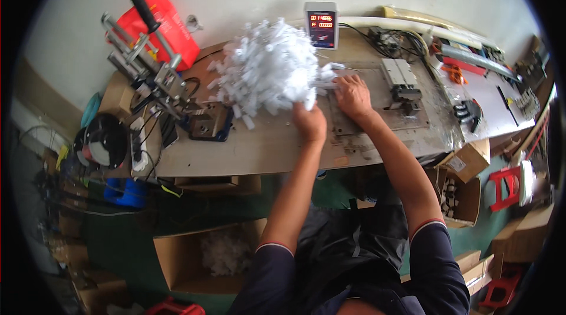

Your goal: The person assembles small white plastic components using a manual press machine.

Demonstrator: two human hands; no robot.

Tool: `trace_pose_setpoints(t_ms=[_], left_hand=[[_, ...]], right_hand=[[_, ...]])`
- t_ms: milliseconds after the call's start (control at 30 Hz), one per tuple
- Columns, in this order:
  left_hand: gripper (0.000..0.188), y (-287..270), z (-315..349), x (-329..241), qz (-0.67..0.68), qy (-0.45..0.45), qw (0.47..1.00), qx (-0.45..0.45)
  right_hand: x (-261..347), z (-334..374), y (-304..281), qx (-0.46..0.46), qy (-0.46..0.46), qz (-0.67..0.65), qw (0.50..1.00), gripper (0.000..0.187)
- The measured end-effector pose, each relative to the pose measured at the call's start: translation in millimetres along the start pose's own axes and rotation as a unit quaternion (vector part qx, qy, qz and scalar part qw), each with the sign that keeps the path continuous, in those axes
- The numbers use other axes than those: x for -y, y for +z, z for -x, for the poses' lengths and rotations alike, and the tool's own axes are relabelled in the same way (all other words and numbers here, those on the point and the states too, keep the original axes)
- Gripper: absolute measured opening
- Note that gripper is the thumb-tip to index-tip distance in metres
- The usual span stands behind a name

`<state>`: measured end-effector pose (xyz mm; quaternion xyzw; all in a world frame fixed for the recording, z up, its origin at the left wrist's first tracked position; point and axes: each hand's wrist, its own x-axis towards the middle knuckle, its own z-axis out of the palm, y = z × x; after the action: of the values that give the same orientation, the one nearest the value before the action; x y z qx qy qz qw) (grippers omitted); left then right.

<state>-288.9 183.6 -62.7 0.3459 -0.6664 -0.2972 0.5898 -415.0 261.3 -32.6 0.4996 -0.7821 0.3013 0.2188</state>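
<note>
A big heap of small white translucent plastic pieces (265, 70) is piled on the worktable (253, 153), its middle blurred. At the heap's lower right edge, my left hand (309, 123) is closed, thumb and fingers pinching a white plastic piece (310, 101). Just to the right, my right hand (354, 97) rests low over the table, palm down with fingers curled. A few loose white pieces (327, 78) lie against its fingertips. What is under those fingers is hidden.
A lever hand press (159, 73) stands left of the heap, before a red bag (171, 26). Behind the hands is a counter box with a lit display (321, 26). A metal fixture (402, 82) sits to the right. An open carton (171, 256) with more white pieces is on the floor.
</note>
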Motion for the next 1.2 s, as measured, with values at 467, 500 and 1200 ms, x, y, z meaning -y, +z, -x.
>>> trace_pose_setpoints(t_ms=[467,500,1200], left_hand=[[0.016,0.2,-5.5,6.5,0.054,-0.013,0.998,0.025],[0.015,1.1,-4.7,3.3,0.073,-0.009,0.997,0.021],[0.010,-0.8,4.6,-6.6,0.060,-0.062,0.993,0.081]], right_hand=[[13.2,38.9,-62.6,0.095,0.079,0.043,0.991,0.023],[13.6,40.8,-68.6,0.125,0.099,0.042,0.986,0.024],[-21.7,53.5,-79.0,0.149,-0.045,0.071,0.985,0.008]])
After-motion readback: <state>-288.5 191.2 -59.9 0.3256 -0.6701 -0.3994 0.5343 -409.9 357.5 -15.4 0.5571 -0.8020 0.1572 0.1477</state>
